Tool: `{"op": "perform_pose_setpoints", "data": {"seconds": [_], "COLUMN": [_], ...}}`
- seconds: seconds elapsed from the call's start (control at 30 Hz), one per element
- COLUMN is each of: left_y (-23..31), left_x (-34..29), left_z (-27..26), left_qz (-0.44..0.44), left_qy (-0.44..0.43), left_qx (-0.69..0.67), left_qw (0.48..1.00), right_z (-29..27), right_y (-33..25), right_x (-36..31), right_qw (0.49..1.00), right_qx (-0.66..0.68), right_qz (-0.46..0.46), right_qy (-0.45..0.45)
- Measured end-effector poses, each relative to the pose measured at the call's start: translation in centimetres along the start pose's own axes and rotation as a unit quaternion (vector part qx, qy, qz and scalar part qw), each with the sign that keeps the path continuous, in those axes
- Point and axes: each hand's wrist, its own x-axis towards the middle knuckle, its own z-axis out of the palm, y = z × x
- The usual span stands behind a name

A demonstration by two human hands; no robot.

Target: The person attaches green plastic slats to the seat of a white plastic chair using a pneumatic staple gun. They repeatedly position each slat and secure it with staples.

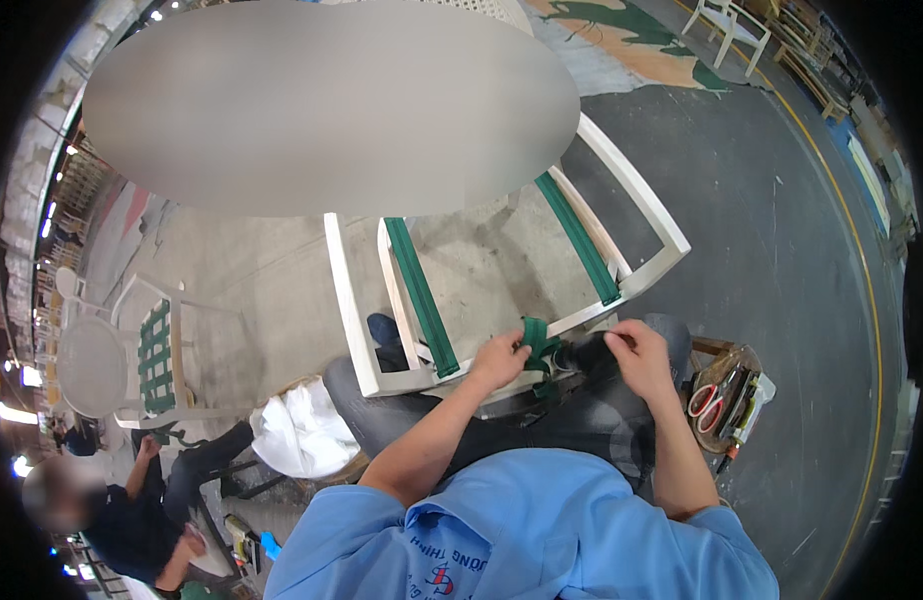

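Left hand point(499, 360) pinches the green strap point(535, 338) at the white chair frame point(354, 310); right hand point(642, 355) is curled shut, contents unclear. Strap should stay flat and taut.

Chair frame point(622, 200) top behind grey blur; right hand point(642, 355) grip unclear.

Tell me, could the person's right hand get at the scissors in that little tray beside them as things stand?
Probably yes. The right hand rests at the chair frame, and the scissors lie in the tray just beyond that wrist, uncovered, with nothing between. The hand seems closed on something dark, so it may need freeing first.
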Motion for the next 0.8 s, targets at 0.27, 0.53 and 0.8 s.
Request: {"op": "perform_pose_setpoints", "data": {"seconds": [0.27,0.53,0.8], "left_y": [9.1,14.5,9.7], "left_x": [-0.7,-1.6,-3.6], "left_z": [-8.7,-18.0,-11.4], "left_qz": [0.086,0.197,0.104], "left_qy": [0.082,0.244,0.21], "left_qx": [-0.379,-0.511,-0.531], "left_qw": [0.918,0.8,0.814], "right_z": [6.8,9.2,7.8], "right_y": [-4.7,-2.7,-2.7], "right_x": [3.9,0.9,1.2], "right_qw": [0.953,0.892,0.922], "right_qx": [0.179,0.193,0.045], "right_qz": [-0.065,-0.03,0.007], "right_qy": [-0.236,-0.407,-0.384]}}
